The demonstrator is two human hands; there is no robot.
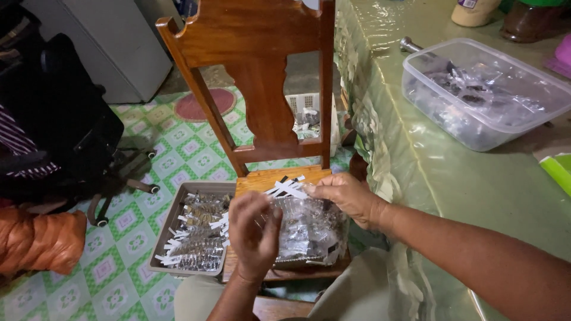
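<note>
Two hands work a clear plastic packet over a wooden chair seat.

The left hand [254,233], fingers curled together on the near edge of the clear plastic packet [306,229], steadies it, while the right hand [347,196] at one o'clock pinches the white strips [286,189] at its top, apparently to keep the opening taut. The packet rests on the wooden chair [262,89] seat. A grey tray [178,214] of similar packets lies at nine o'clock, within easy reach. A clear lidded tub [485,92] sits on the green-covered desk [476,184] at two o'clock.
</note>
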